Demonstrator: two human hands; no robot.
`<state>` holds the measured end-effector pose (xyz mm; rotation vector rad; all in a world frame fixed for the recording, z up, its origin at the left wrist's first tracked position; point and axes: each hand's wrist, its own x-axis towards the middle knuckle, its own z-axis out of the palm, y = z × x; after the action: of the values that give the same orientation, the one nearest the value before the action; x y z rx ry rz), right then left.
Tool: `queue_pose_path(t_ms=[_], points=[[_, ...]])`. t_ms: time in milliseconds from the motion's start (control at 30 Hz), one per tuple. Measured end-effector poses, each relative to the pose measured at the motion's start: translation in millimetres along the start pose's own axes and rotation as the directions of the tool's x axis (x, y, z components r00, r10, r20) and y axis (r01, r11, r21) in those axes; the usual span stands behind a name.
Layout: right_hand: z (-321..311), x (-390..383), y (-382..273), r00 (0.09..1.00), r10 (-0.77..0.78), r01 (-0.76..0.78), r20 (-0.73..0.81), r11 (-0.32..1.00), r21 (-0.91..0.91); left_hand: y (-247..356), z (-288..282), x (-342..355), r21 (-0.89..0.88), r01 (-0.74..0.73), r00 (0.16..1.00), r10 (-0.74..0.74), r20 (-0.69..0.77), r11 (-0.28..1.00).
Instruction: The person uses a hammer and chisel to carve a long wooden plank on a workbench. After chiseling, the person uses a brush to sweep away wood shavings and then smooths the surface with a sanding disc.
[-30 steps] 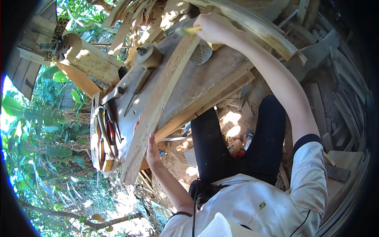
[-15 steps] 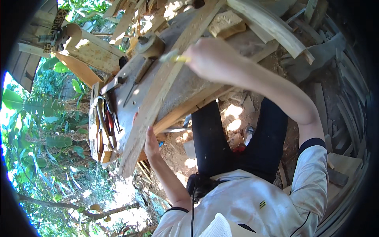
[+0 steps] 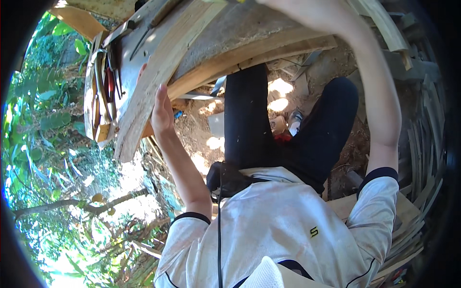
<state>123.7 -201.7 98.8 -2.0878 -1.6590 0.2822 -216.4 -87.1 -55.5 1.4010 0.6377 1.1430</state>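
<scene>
A long wooden board (image 3: 168,62) lies slantwise across the workbench (image 3: 245,33), its near end jutting past the bench edge. My left hand (image 3: 163,113) grips this board near that end, thumb on the near side and fingertips showing at the far edge. My right hand (image 3: 288,6) is at the top rim of the picture, partly cut off. In it is a small yellow tool (image 3: 238,1), over the farther part of the board; only a bit of it shows, and its kind cannot be made out.
At the bench's left end, a wooden rack (image 3: 102,132) holds several hand tools, among them red-handled pliers (image 3: 111,84). Timber offcuts (image 3: 420,144) are piled along the right. My legs (image 3: 247,120) are below the bench. Plants (image 3: 48,110) grow on the left.
The view has shifted, so bench and board appear higher and farther left. My right hand has moved farther up the board with the yellow tool. My left hand keeps its hold.
</scene>
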Motion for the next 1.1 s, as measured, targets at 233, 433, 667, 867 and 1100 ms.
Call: queue_pose_path(t_ms=[233, 433, 667, 867, 1100], points=[[16.2, -19.4, -9.1, 0.995, -0.005, -0.007, -0.103, 0.992, -0.122, -1.1, 7.8, 5.8, -0.024, 0.010, 0.999, -0.009, 0.033, 1.000], [98.1, -33.0, -57.3, 0.821, -0.509, 0.498, -0.260, 0.860, -0.113, -10.3, 2.5, 7.6, -0.033, 0.070, 0.996, -0.069, 0.048, 0.997], [102.7, -24.3, -112.0, 0.839, -0.516, 0.540, -0.170, 0.829, 0.148, -30.8, -14.5, -0.6, -0.081, 0.175, 0.983, -0.170, 0.064, 0.981], [112.4, -21.5, -161.3, 0.835, -0.550, 0.545, 0.015, 0.831, 0.114, -15.9, -10.2, -0.3, 0.023, 0.121, 0.993, -0.121, 0.010, 0.992], [126.8, -21.1, -158.6, 0.858, -0.513, 0.505, -0.040, 0.826, 0.250, -18.5, -8.5, 3.5, 0.036, 0.074, 0.997, -0.075, 0.020, 0.997]])
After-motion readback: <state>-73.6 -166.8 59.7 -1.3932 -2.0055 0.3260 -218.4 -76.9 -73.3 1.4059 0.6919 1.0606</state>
